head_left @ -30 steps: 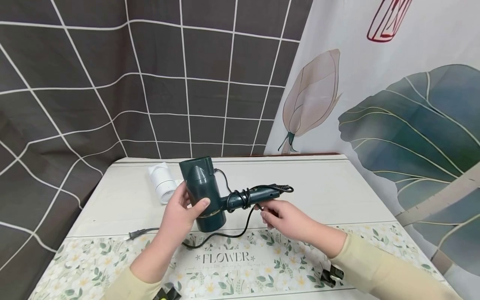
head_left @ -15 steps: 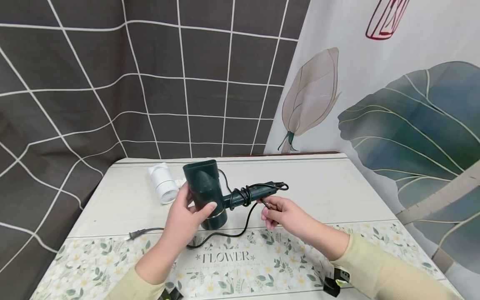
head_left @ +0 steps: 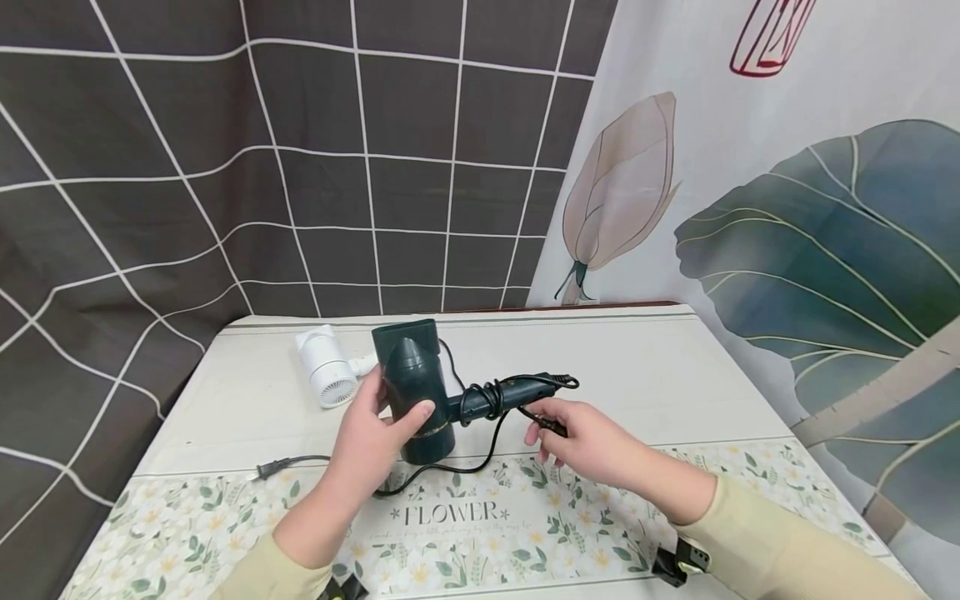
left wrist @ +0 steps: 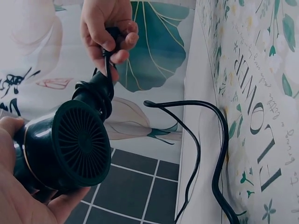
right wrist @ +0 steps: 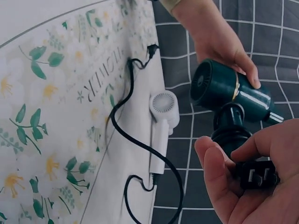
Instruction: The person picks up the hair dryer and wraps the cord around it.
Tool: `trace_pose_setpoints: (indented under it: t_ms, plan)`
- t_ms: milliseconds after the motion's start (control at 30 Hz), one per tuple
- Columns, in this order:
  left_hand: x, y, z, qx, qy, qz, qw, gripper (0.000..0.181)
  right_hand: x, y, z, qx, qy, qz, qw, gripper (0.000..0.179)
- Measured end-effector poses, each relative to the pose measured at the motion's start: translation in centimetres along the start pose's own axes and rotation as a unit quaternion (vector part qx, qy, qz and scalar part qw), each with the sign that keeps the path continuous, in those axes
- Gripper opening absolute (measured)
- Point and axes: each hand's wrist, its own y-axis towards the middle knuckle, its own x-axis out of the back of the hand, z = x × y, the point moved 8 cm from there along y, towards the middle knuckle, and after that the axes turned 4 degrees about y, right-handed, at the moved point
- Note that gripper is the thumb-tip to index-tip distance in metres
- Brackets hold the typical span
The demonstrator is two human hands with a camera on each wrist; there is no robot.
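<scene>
In the head view my left hand (head_left: 378, 437) grips the barrel of a dark green hair dryer (head_left: 411, 367), holding it above the table with its handle pointing right. A black cord (head_left: 491, 398) is wound round that handle. Just below the handle's end, my right hand (head_left: 585, 442) pinches the cord's two-prong plug (right wrist: 258, 175), whose metal prongs show in the right wrist view. The dryer's round rear grille (left wrist: 84, 142) faces the left wrist camera. Part of the left hand's fingers is hidden behind the barrel.
A white hair dryer (head_left: 326, 367) lies at the table's back left. A loose black cord (head_left: 450, 471) runs across the table under the held dryer, and another plug (head_left: 272, 468) lies at the left. Grey checked cloth (head_left: 412, 192) hangs behind.
The green hair dryer has shifted slightly right in my left hand. My right hand has drawn a little to the right, and the plug in its fingers has turned.
</scene>
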Motion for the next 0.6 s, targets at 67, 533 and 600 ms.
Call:
trace_pose_setpoints:
  t_ms: [67,533,600]
  plan:
    - [-0.1,0.0,-0.1,-0.001,0.004,-0.001,1.0,0.079,0.2,-0.1,0.1,0.002,-0.017,-0.002,0.9999,0.037]
    - [-0.6,0.3,0.0,0.024,0.057,0.024,0.9978,0.084,1.6,-0.7,1.8,0.127,-0.285,-0.108,0.9439,0.013]
    - [-0.7,0.4,0.0,0.024,0.059,0.027,0.9976,0.081,1.7,-0.8,2.0,0.149,-0.308,-0.122,0.9318,0.011]
